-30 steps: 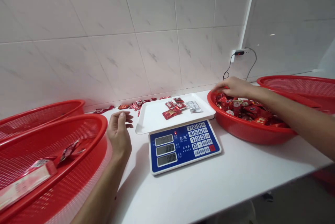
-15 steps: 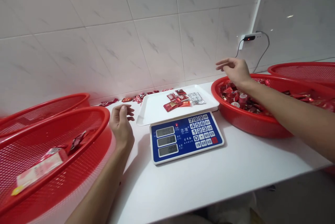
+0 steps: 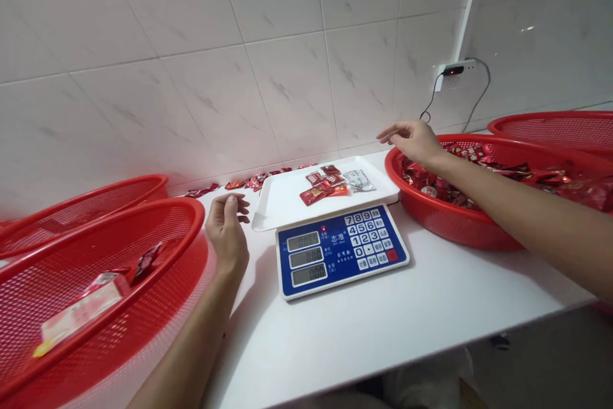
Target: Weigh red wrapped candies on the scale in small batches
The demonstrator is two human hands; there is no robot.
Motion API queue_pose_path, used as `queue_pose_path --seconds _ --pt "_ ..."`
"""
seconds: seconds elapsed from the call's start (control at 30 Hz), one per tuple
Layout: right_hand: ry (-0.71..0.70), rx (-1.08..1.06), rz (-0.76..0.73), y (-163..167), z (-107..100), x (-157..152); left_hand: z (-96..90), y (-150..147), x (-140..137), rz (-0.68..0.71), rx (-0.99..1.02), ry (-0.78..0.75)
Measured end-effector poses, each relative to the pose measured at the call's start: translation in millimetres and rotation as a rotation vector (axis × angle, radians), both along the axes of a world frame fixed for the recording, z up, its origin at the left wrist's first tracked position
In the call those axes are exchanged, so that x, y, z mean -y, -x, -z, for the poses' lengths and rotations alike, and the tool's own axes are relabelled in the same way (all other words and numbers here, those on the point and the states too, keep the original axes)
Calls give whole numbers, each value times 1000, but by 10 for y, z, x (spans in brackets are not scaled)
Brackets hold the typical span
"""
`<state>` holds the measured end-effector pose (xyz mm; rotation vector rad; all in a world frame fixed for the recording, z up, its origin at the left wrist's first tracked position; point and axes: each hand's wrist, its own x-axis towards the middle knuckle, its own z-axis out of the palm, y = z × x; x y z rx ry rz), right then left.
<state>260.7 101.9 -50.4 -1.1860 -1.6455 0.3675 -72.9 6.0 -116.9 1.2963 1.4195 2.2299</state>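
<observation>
A digital scale [image 3: 342, 275] with a blue keypad panel and three small displays stands on the white table. Its white tray [image 3: 278, 205] bears several small candy packets [image 3: 318, 191], mostly red, and one silver packet [image 3: 359, 180]. Just left of the tray, my left hand [image 3: 227, 227] is raised with loosely bent fingers apart and nothing visible in them. My right hand [image 3: 416, 142] hovers over the near-left rim of a red basket [image 3: 445, 230] full of wrapped candies [image 3: 472, 152]. Its fingers stretch left toward the tray, and I see nothing in them.
On the left, a red mesh basket [image 3: 177, 268] holds a pale pink packet [image 3: 83, 310] and a few wrappers; another red basket [image 3: 119, 195] stands behind. Loose red packets [image 3: 258, 180] lie along the tiled wall. A wall socket [image 3: 454, 74] with cables is behind the right basket.
My right hand has moved left and slightly down, closer to the tray. My left hand stays beside the tray, nearly still. The packets on the tray have not moved.
</observation>
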Motion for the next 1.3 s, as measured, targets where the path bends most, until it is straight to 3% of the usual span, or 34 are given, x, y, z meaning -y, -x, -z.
queue_pose_path --seconds 0.57,0.73,0.87,1.07,1.17,1.3 --pt "31 33 -30 -23 58 -84 13 -2 -5 -18 -52 23" --pt "44 29 -69 1 16 -66 -67 12 44 -55 -135 -12" --pt "44 41 -136 31 -80 -16 -273 -59 113 -57 -316 -19" --pt "84 194 -168 109 -27 53 -668 -464 -100 150 -792 233" --pt "76 283 -191 176 29 89 -720 -669 -314 203 -1002 328" --pt "10 340 -248 258 63 110 -652 -739 -434 266 -1226 446"
